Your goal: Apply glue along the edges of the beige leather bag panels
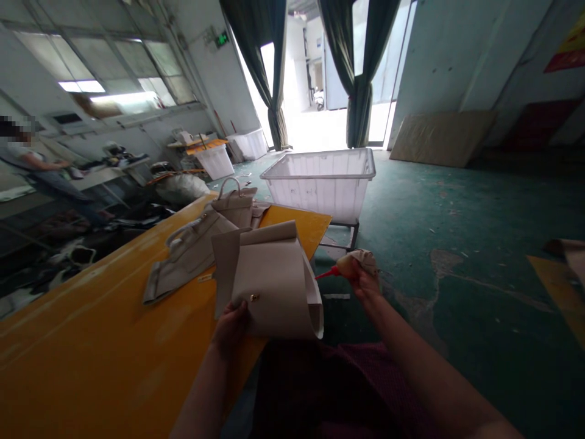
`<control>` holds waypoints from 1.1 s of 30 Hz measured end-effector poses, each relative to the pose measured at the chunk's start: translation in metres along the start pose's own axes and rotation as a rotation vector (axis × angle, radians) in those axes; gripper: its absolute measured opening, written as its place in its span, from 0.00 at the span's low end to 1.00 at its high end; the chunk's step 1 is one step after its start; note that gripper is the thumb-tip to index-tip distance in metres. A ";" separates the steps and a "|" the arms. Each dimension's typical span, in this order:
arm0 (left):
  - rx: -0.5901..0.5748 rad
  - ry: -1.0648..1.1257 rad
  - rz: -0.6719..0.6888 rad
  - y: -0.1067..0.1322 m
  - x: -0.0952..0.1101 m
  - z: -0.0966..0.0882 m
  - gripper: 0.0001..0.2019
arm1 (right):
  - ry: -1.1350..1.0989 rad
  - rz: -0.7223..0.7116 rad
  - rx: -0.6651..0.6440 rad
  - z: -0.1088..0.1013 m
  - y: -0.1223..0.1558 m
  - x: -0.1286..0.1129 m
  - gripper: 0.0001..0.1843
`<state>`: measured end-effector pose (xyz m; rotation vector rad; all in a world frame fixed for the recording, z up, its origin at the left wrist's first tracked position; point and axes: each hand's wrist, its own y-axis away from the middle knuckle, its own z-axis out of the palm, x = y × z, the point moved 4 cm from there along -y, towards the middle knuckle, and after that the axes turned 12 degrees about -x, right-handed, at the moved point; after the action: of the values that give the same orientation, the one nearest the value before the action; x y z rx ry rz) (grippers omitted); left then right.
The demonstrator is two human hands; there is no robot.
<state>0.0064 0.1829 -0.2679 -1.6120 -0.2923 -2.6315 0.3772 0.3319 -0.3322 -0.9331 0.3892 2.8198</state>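
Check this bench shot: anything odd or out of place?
A white strip lies on the green floor, whose paint is worn through in patches, beside the yellow table near the right hand. Nothing else stands out.

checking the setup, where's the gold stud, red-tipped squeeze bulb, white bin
gold stud (pixel 254 297), head view, on its face
red-tipped squeeze bulb (pixel 345 265), head view, on its body
white bin (pixel 320 198), head view, on front wall

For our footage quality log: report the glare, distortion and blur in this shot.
Head view: the bright doorway is blown out to white, and the upper-left windows glare; wide-lens distortion bows the yellow table and the room's edges; the left hand on the cream leather bag panel and the right hand on the red-nozzled bottle show no obvious motion blur.
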 end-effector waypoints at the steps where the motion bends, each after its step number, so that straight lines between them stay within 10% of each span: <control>1: 0.007 -0.002 -0.005 0.001 0.000 0.001 0.24 | -0.004 0.006 0.004 0.000 0.000 0.001 0.27; 15: 0.062 -0.007 -0.004 0.002 0.002 0.010 0.27 | -0.008 0.161 -0.147 -0.026 0.051 -0.026 0.27; 33: -0.008 -0.016 0.015 -0.003 0.000 0.008 0.26 | -0.094 0.162 0.003 -0.037 0.074 -0.024 0.21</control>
<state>0.0133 0.1872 -0.2647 -1.6322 -0.2696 -2.6133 0.4011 0.2496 -0.3318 -0.7979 0.4772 2.9939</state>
